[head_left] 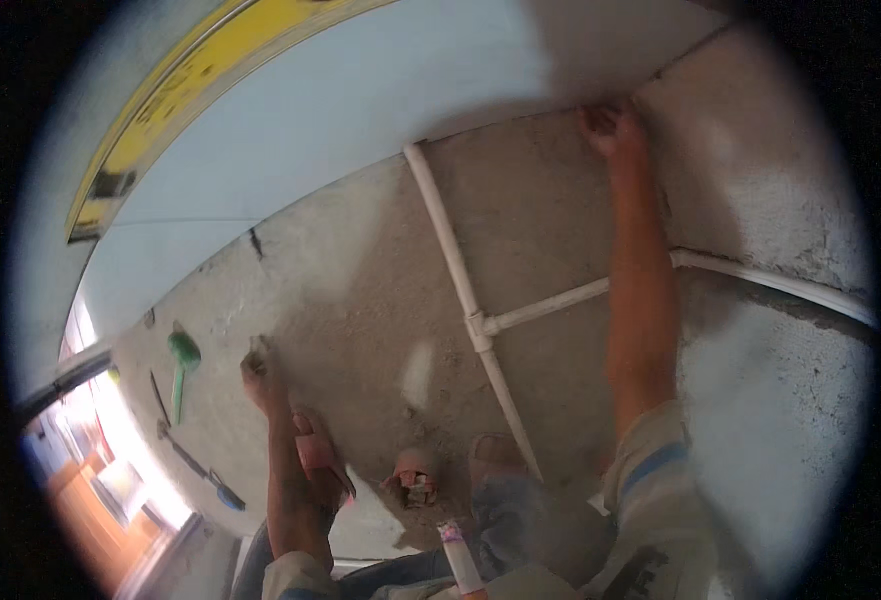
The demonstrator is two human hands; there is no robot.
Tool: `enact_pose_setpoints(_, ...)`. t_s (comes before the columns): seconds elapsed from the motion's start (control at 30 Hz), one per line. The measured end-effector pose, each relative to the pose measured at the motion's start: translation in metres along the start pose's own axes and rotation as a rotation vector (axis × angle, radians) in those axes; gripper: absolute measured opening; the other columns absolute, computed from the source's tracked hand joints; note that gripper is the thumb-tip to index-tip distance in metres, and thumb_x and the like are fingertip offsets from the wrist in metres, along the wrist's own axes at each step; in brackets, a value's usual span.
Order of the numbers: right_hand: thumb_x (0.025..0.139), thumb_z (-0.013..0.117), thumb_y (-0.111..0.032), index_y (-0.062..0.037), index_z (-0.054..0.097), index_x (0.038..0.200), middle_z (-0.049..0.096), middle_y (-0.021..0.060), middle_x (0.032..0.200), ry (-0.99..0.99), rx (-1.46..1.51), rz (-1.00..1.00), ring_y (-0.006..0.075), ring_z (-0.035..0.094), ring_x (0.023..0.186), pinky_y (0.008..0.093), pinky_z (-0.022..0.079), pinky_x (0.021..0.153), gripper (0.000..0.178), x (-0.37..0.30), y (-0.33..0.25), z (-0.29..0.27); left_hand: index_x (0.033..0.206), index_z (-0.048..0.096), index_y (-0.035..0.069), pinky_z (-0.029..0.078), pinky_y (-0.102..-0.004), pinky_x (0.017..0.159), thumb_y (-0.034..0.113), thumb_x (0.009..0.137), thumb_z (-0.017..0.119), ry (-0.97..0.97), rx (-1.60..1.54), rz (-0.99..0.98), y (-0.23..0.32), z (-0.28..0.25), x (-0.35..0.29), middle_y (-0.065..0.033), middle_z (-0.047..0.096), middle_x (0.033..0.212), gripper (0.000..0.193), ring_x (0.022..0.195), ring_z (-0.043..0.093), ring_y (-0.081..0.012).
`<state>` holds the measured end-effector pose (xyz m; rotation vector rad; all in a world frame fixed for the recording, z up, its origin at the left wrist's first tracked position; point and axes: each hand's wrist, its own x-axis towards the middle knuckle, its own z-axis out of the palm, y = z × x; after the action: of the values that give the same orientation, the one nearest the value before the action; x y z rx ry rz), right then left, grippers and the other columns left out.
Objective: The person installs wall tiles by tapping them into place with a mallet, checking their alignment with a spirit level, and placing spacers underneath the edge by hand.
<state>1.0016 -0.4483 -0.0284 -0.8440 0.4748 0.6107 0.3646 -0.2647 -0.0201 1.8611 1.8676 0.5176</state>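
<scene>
My right hand (615, 132) reaches far out to the corner, its fingers curled at the bottom edge of the light wall tiles (380, 100). Whatever lies between those fingers is hidden. Lower down on the left, my left hand (257, 372) is closed just above the rough concrete floor (380, 270). A small greyish bit shows at its fingertips, too blurred to name. Nearest to this hand are a green mallet (182, 352), a thin dark tool (158, 398) and a hammer (200, 465) with a dark and blue handle, all lying on the floor.
A white pipe (442, 232) with a tee crosses the floor; its branch runs under my right forearm to another pipe (780, 278) along the right. A yellow level (185, 85) rests against the tiles. Rubble and my sandals (317, 452) are below. A cigarette-like stick (460, 560) shows close up.
</scene>
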Motion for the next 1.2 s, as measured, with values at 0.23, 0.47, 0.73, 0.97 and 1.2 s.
enact_pose_setpoints(0.23, 0.096, 0.047, -0.03, 0.0014, 0.052, 0.117, 0.058, 0.0142, 0.112, -0.055, -0.094, -0.03, 0.0267, 0.055, 0.101, 0.0371, 0.044, 0.091, 0.038, -0.031, 0.006, 0.001, 0.101, 0.065, -0.002, 0.049, -0.0321, 0.078, 0.019, 0.081, 0.07, -0.116, -0.252, 0.107, 0.129, 0.03, -0.038, -0.0126, 0.067, 0.092, 0.03, 0.086, 0.062, -0.0206)
enact_pose_setpoints(0.47, 0.091, 0.059, -0.028, -0.006, 0.053, 0.128, 0.06, 0.0079, 0.114, -0.591, -1.169, -0.099, 0.0192, 0.058, 0.1, 0.0335, 0.045, 0.086, 0.044, -0.118, 0.046, -0.026, 0.1, 0.065, 0.005, 0.049, -0.037, 0.077, 0.013, 0.073, 0.07, -0.48, -0.261, 0.547, 0.332, 0.168, -0.106, -0.0114, 0.064, 0.097, 0.028, 0.084, 0.062, -0.0266)
enact_pose_setpoints(0.73, 0.089, 0.061, -0.02, -0.0018, 0.055, 0.12, 0.062, 0.0109, 0.108, -0.208, -1.021, -0.474, 0.0244, 0.059, 0.097, 0.0368, 0.046, 0.085, 0.036, -0.074, 0.027, -0.031, 0.107, 0.063, -0.001, 0.049, -0.0347, 0.074, 0.01, 0.084, 0.059, -0.785, -0.683, 0.203, 0.38, 0.25, -0.108, -0.0112, 0.064, 0.102, 0.025, 0.088, 0.063, -0.0246)
enact_pose_setpoints(0.97, 0.081, 0.07, -0.025, -0.0046, 0.057, 0.119, 0.058, 0.0183, 0.109, -0.093, -1.382, -0.981, 0.0322, 0.058, 0.091, 0.0399, 0.047, 0.083, 0.045, -0.037, 0.022, -0.033, 0.125, 0.049, -0.003, 0.046, -0.0299, 0.074, 0.006, 0.092, 0.049, -1.046, -1.311, -0.011, 0.374, 0.277, -0.09, -0.0094, 0.059, 0.113, 0.034, 0.098, 0.059, -0.019)
enact_pose_setpoints(1.2, 0.076, 0.075, -0.023, -0.0045, 0.058, 0.12, 0.057, 0.0162, 0.108, 0.025, -1.572, -1.365, 0.0299, 0.058, 0.091, 0.0416, 0.047, 0.079, 0.051, -0.021, 0.037, -0.044, 0.133, 0.039, -0.003, 0.045, -0.0309, 0.077, 0.007, 0.092, 0.049, -1.08, -1.387, -0.33, 0.384, 0.285, -0.082, -0.0101, 0.053, 0.122, 0.043, 0.102, 0.057, -0.0188)
